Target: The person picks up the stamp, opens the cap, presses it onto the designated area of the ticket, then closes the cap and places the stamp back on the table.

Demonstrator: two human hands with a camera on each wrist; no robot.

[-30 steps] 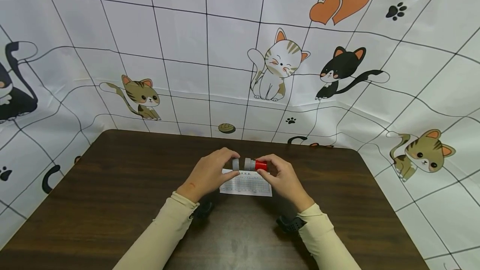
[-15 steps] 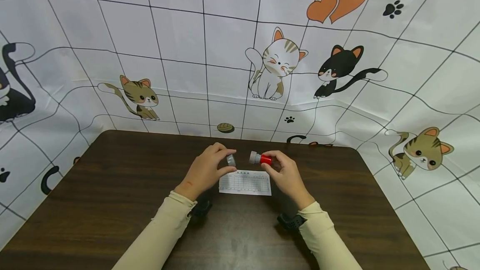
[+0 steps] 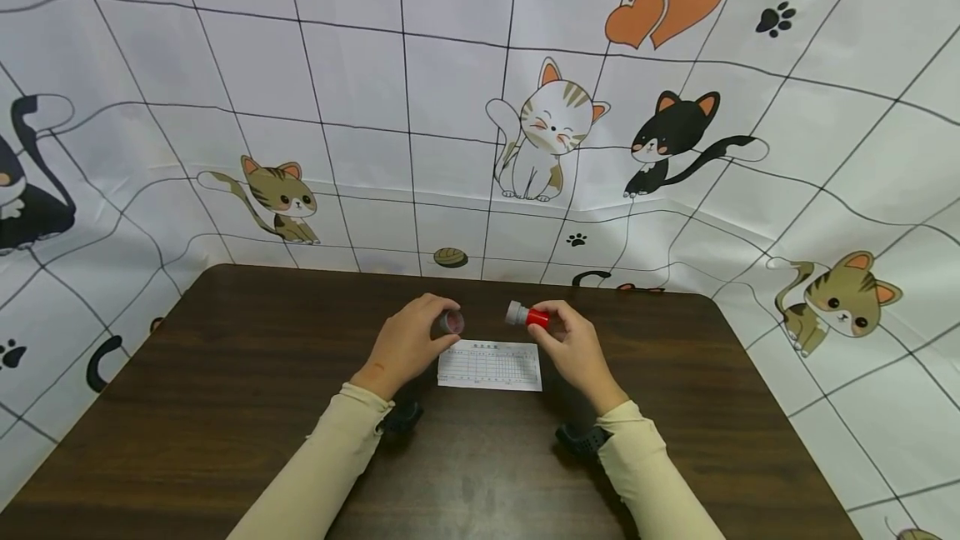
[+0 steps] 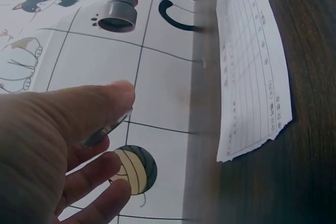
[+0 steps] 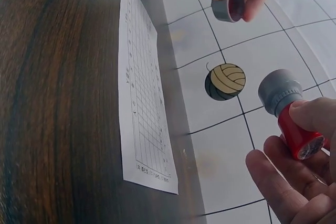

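My left hand (image 3: 405, 344) pinches a short grey cap (image 3: 448, 322) between thumb and fingers. In the right wrist view the open mouth of this cap (image 5: 229, 7) shows a dark reddish inside. Opposite it, my right hand (image 3: 577, 352) holds a small round stamp (image 3: 537, 317) by its red handle; the grey end (image 5: 280, 88) points toward the left hand. Cap and stamp are apart, with a gap between them. Both are held over the table behind a printed paper slip (image 3: 489, 365), which bears a grid of lines.
The slip lies on a dark brown wooden table (image 3: 247, 390) with rounded far corners. Behind and beside the table hangs a white sheet (image 3: 360, 65) with black grid lines and cartoon cats. Each wrist wears a black strap (image 3: 583, 443).
The hands have moved apart, widening the gap between cap and stamp. The cap has turned so its open mouth faces the head camera more. The paper slip stays in place.
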